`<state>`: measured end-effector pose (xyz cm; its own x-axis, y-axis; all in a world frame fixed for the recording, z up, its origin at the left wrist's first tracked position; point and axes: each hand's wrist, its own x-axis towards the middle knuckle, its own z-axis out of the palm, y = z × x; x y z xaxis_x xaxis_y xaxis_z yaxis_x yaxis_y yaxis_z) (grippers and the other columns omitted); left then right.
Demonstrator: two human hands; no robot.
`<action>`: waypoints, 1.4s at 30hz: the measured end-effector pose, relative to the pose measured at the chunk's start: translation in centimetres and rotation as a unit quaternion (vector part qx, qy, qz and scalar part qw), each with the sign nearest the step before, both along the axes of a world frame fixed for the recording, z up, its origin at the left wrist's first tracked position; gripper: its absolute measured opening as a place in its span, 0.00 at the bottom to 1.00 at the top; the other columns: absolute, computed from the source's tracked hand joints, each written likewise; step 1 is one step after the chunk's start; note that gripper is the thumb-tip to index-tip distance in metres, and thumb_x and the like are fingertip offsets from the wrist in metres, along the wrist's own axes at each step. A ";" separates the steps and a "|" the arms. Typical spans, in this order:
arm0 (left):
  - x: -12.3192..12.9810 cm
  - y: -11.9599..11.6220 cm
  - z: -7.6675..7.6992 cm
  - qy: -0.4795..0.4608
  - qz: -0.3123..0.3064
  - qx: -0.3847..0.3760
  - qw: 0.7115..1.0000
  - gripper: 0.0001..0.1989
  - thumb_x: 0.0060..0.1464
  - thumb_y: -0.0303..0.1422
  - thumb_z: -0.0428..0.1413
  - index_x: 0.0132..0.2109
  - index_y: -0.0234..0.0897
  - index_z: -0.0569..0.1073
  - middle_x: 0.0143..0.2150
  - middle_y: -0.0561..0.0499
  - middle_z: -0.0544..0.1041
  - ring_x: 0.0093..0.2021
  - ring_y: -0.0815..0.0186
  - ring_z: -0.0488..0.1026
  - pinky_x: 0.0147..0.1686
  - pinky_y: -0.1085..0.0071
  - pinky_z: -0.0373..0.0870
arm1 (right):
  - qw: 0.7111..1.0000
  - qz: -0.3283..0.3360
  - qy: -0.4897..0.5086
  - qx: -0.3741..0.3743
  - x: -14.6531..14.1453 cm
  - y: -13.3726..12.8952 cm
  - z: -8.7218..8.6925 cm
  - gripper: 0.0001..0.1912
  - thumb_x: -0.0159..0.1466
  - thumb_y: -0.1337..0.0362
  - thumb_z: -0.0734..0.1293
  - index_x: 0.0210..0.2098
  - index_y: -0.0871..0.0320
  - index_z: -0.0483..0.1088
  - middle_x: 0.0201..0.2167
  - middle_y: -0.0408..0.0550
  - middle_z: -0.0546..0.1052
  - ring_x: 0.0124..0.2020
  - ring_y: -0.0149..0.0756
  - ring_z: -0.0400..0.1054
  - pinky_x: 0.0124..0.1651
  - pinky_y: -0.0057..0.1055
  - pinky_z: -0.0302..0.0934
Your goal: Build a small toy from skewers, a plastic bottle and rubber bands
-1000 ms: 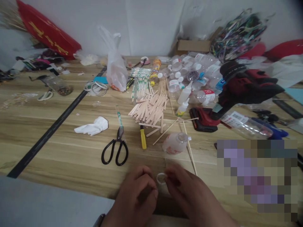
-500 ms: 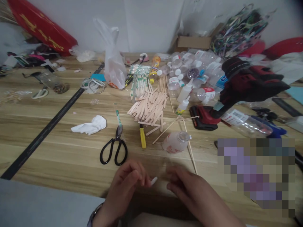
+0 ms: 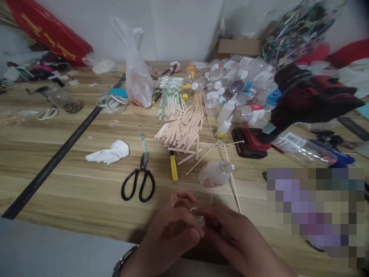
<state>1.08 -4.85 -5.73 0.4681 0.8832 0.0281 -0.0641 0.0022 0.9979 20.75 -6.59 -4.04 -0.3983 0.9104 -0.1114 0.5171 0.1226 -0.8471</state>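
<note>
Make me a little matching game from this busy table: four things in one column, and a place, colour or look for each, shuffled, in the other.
1. Scissors
2. Power drill
3. Tissue
4. Small clear piece

A. White and crumpled
B. Between the left hand and the right hand
C. Black loop handles
D. Red and black

Right pairs: 1-C, 2-D, 3-A, 4-B

Tabletop (image 3: 66,169): smooth pale wood, low sheen. Bottle (image 3: 211,174): frosted plastic. Tissue (image 3: 111,152): matt, crumpled. Sticks (image 3: 184,130): matt wood.
</note>
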 end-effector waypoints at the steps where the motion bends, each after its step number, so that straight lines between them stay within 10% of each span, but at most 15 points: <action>1: 0.2 0.1 0.2 0.007 -0.013 -0.004 1.000 0.18 0.58 0.48 0.57 0.32 0.39 0.77 0.36 0.47 0.73 0.55 0.57 0.64 0.51 0.63 0.62 | 1.000 0.014 0.020 0.004 -0.2 0.2 0.2 0.13 0.62 0.72 0.64 0.43 0.51 0.72 0.34 0.43 0.77 0.34 0.35 0.72 0.36 0.27 0.65; 5: 0.8 0.1 0.0 0.004 -0.028 -0.053 0.998 0.21 0.58 0.52 0.55 0.35 0.38 0.76 0.46 0.45 0.72 0.51 0.59 0.68 0.48 0.65 0.66 | 0.998 0.005 0.053 0.022 -0.5 0.6 0.2 0.09 0.62 0.72 0.63 0.31 0.53 0.71 0.29 0.39 0.77 0.31 0.33 0.71 0.34 0.25 0.63; 10: 0.7 -0.3 -1.3 0.002 -0.005 -0.168 0.986 0.17 0.62 0.47 0.52 0.46 0.38 0.70 0.32 0.53 0.71 0.29 0.69 0.68 0.32 0.73 0.65 | 0.997 -0.068 0.024 0.042 0.0 0.6 -0.4 0.10 0.67 0.65 0.61 0.30 0.53 0.71 0.21 0.39 0.72 0.22 0.30 0.66 0.25 0.24 0.59; 17: 1.5 0.4 -0.1 0.177 -0.062 -0.034 0.982 0.10 0.59 0.31 0.52 0.43 0.39 0.77 0.42 0.48 0.80 0.44 0.62 0.74 0.47 0.67 0.66 | 0.992 -0.108 0.049 0.045 0.1 0.6 -0.5 0.09 0.64 0.65 0.64 0.27 0.53 0.72 0.21 0.39 0.74 0.22 0.30 0.67 0.24 0.24 0.59; 26: 0.9 0.2 0.2 0.205 -0.085 -0.066 0.973 0.16 0.63 0.35 0.47 0.40 0.37 0.79 0.32 0.50 0.82 0.32 0.66 0.75 0.33 0.73 0.67 | 0.967 -0.222 0.084 0.087 1.9 0.0 -0.9 0.05 0.64 0.64 0.66 0.34 0.53 0.75 0.23 0.41 0.71 0.23 0.32 0.66 0.23 0.26 0.60; 42: 0.3 0.5 0.0 0.251 -0.102 -0.112 0.956 0.18 0.64 0.37 0.46 0.37 0.35 0.78 0.25 0.54 0.74 0.26 0.69 0.68 0.27 0.76 0.61 | 0.971 -0.158 0.103 0.145 3.3 0.4 -1.1 0.08 0.66 0.70 0.64 0.36 0.50 0.72 0.26 0.40 0.72 0.27 0.32 0.68 0.29 0.26 0.63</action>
